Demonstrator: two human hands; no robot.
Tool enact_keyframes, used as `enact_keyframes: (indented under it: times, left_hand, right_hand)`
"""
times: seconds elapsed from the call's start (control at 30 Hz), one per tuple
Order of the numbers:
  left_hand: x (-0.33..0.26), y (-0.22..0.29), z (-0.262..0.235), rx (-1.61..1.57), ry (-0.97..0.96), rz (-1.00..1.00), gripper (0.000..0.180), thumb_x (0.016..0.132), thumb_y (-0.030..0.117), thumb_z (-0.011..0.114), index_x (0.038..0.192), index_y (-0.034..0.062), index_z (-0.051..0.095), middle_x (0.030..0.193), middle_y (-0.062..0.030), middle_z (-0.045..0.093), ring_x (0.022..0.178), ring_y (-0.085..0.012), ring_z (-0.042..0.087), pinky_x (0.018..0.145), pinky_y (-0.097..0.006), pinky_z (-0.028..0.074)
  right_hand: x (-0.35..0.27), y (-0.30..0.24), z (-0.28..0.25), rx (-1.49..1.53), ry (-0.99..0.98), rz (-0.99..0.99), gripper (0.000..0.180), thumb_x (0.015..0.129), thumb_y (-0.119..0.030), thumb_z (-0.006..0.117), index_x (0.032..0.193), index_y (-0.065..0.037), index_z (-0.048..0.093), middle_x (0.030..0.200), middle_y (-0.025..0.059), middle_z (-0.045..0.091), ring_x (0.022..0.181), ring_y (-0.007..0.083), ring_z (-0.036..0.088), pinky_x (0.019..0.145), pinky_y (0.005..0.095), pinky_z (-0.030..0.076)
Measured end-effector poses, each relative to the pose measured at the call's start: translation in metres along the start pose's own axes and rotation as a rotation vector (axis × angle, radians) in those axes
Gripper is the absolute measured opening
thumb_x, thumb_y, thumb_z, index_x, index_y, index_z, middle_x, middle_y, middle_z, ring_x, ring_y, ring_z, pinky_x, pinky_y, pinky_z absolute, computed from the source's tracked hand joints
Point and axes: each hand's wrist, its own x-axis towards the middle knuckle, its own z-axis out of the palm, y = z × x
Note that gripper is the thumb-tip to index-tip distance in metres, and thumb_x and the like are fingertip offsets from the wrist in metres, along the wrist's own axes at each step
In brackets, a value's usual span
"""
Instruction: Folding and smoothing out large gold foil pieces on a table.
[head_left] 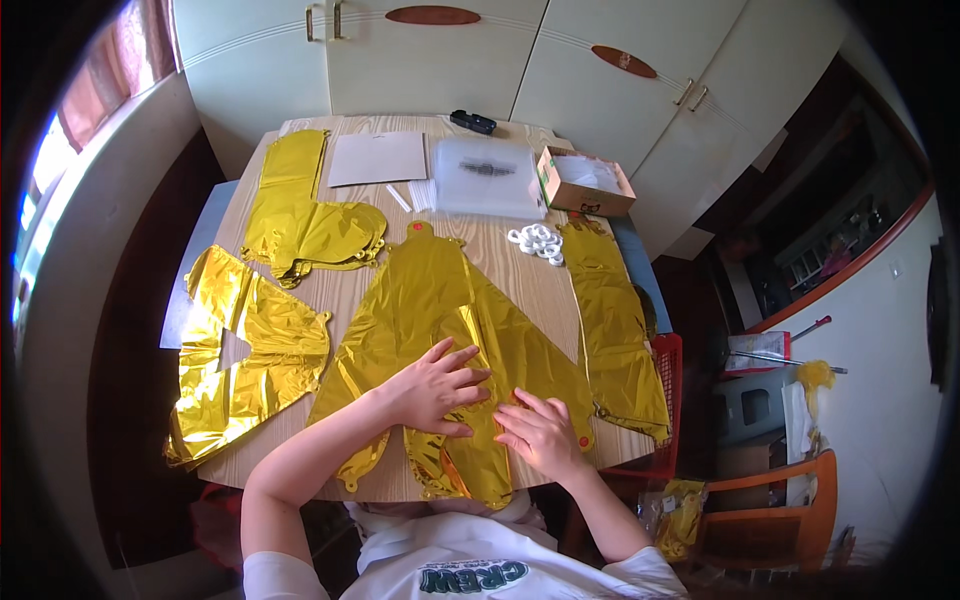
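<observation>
A large flat gold foil balloon (pixel 420 300), uninflated and wide at its near end, lies in front of me with small tabs along its edge. My left hand (pixel 438 390) rests on its middle with fingers spread. To the right, my right hand (pixel 540 432) touches the foil too, its fingers apart and slightly bent. Between and below the hands the foil is creased, and its lower part reaches the table's near edge. Red dots mark its top tab and right corner.
More gold foil balloons lie at the far left (pixel 290 215), near left (pixel 250 350) and right (pixel 615 330). Toward the back are a grey sheet (pixel 377 160), white strips (pixel 422 196), clear plastic bags (pixel 485 180), a white ribbon coil (pixel 537 242), an open box (pixel 587 195) and a black object (pixel 472 122).
</observation>
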Motion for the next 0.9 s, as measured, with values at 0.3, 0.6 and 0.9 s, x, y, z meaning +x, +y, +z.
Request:
enact_keyframes:
  times: [0.3,0.6,0.9]
  left_hand:
    - [-0.001,0.000,0.001,0.005,0.005,0.003,0.060,0.086,0.062,0.057,0.125,0.0169,0.057,0.137,-0.0076,0.052,0.137,-0.0368,0.037,0.114,-0.060,0.024]
    - [0.000,-0.001,0.002,0.011,-0.005,0.018,0.060,0.087,0.062,0.057,0.129,0.0199,0.055,0.138,-0.0087,0.050,0.138,-0.0371,0.036,0.113,-0.061,0.025]
    - [-0.001,-0.001,0.002,0.004,-0.008,0.012,0.061,0.087,0.061,0.056,0.136,0.0254,0.050,0.139,-0.0081,0.050,0.138,-0.0372,0.035,0.113,-0.062,0.024]
  right_hand:
    - [0.003,0.004,-0.006,-0.050,-0.075,-0.081,0.040,0.082,-0.037,0.072,0.115,-0.013,0.071,0.122,-0.0015,0.067,0.127,0.0234,0.052,0.094,0.0395,0.038]
    - [0.006,0.007,-0.022,-0.003,-0.322,-0.068,0.079,0.072,-0.066,0.066,0.128,-0.010,0.062,0.140,0.0027,0.055,0.139,0.0276,0.039,0.105,0.0477,0.033]
    - [0.006,0.002,-0.026,-0.089,-0.384,-0.088,0.095,0.063,-0.071,0.067,0.134,-0.009,0.055,0.148,0.0039,0.045,0.142,0.0321,0.032,0.107,0.0508,0.032]
